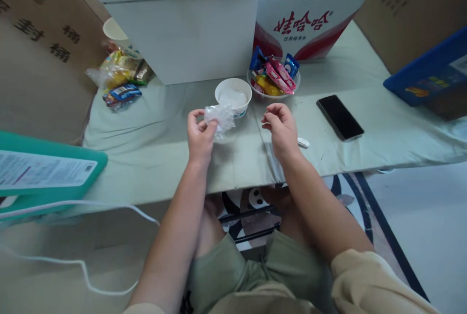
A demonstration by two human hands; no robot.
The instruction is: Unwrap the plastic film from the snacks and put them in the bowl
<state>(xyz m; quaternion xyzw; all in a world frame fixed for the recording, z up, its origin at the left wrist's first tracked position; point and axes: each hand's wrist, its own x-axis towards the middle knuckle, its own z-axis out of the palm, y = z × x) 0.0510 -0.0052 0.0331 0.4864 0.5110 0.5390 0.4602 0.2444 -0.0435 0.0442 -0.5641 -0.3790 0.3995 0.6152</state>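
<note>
My left hand (202, 133) pinches a crumpled piece of clear plastic film (220, 120) between thumb and fingers, in front of a white paper bowl (245, 105). Something whitish lies in the bowl, and the film overlaps its near rim in view. Opposite, my right hand (280, 129) hovers over the cloth with its fingers curled and thumb pressed in; whether anything small is between them is hidden. A small white object (303, 142) lies beside the right wrist, partly covered by it. Behind the right hand stands a clear bowl (297, 83) of wrapped snacks (274, 77).
A black phone (340, 117) lies to the right on the pale tablecloth (146, 158). White cartons (211, 37) stand at the back, brown ones (47, 61) at the sides. Snack packets (122, 95) sit back left. A green board (47, 168) and a white cable (82, 202) are at left.
</note>
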